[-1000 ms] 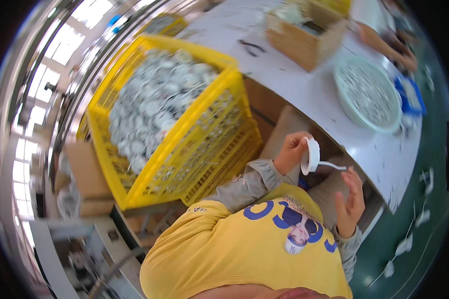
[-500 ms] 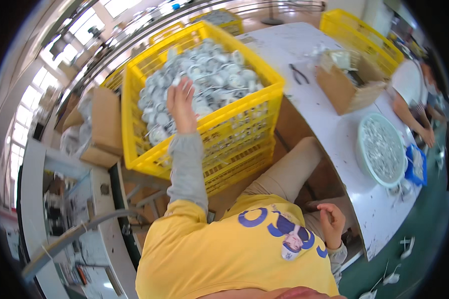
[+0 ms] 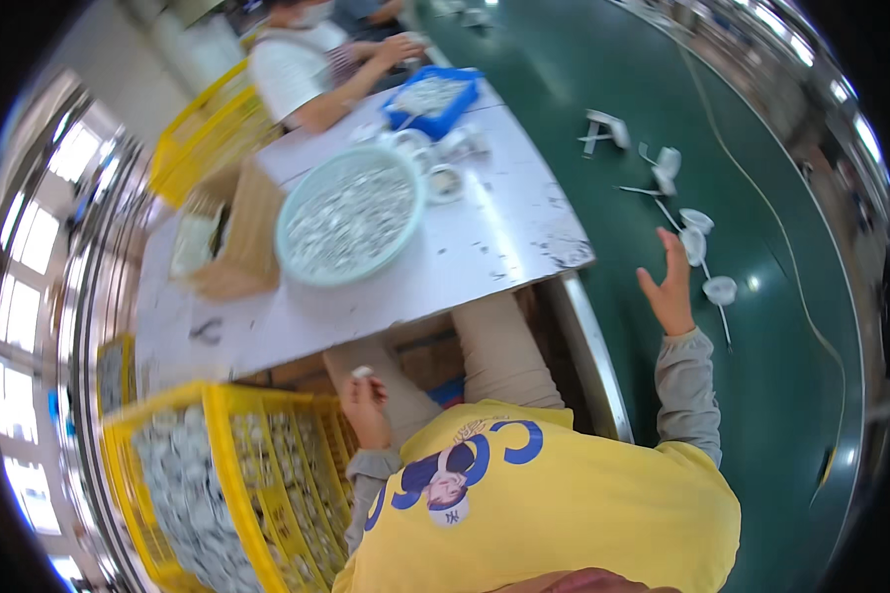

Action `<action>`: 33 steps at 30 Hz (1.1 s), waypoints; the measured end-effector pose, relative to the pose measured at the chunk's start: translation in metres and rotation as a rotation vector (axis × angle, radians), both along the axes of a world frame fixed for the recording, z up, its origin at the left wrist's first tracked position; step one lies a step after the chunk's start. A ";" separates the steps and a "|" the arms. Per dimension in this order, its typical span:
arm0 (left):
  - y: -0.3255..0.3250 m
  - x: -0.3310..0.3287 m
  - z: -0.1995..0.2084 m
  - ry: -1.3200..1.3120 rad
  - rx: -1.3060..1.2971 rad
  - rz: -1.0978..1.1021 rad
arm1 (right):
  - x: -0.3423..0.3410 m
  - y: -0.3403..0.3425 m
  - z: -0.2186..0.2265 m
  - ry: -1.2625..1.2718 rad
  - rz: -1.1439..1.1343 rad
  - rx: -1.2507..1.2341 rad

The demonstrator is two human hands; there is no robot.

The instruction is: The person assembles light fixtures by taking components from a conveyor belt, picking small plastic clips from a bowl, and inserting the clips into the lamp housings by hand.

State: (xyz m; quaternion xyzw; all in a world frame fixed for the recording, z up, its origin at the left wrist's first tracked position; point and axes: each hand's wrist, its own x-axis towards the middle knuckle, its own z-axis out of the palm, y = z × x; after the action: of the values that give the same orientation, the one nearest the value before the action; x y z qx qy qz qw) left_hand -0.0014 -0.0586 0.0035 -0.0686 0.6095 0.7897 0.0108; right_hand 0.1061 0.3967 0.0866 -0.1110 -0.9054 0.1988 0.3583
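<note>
My left hand (image 3: pixel 368 405) is closed on a small white piece (image 3: pixel 363 373), held above my lap beside the yellow crate; the piece is too small to name exactly. My right hand (image 3: pixel 671 294) stretches over the green surface (image 3: pixel 603 217), thumb and fingers apart, with nothing in it. Just past its fingertips lie white round cup-shaped parts (image 3: pixel 693 245) with thin white wires. Another such part (image 3: pixel 721 290) lies to the right of my hand. Farther off are more white parts (image 3: pixel 667 168) and a white angular piece (image 3: pixel 608 129).
A white table (image 3: pixel 485 257) bears a pale green basin (image 3: pixel 285 242) of small metallic-looking pieces, a blue tray (image 3: pixel 435 127), a cardboard box (image 3: pixel 252 222) and pliers (image 3: pixel 206 331). The yellow crate (image 3: pixel 222 415) of white parts stands at lower left. A masked co-worker (image 3: pixel 297 74) sits beyond.
My view has swung right, from the crate to the green surface. My left hand has left the crate's parts and holds a small white piece. My right hand has reached out, opening.
</note>
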 end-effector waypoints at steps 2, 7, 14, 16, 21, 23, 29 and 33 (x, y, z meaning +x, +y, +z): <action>0.036 0.002 -0.007 -0.088 -0.173 -0.398 | 0.051 0.046 -0.021 -0.038 -0.323 0.035; 0.063 0.003 -0.057 -0.143 -0.370 -1.083 | 0.112 0.067 -0.020 -0.447 -0.927 0.190; 0.052 -0.025 -0.092 -0.324 -0.411 -0.833 | 0.150 0.157 -0.068 -0.015 -0.745 -0.164; 0.047 -0.032 -0.108 -0.325 -0.399 -0.800 | 0.124 0.161 -0.065 -0.051 -0.666 -0.112; 0.054 -0.034 -0.109 -0.309 -0.437 -0.797 | 0.033 0.143 -0.013 -0.459 -0.557 -0.141; 0.058 -0.032 -0.105 -0.305 -0.418 -0.796 | 0.009 0.158 -0.011 -0.523 -0.497 -0.210; 0.054 -0.031 -0.112 -0.299 -0.359 -0.772 | -0.023 0.203 -0.037 -0.585 -0.376 -0.301; 0.050 -0.031 -0.114 -0.260 -0.372 -0.762 | -0.018 0.199 -0.042 -0.474 -0.414 -0.305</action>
State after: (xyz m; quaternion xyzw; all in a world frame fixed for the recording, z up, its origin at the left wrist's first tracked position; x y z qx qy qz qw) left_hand -0.0322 -0.0082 -0.1109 0.0614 0.7168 0.5910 0.3649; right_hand 0.0881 0.5959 0.0445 -0.3877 -0.8817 0.2234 0.1499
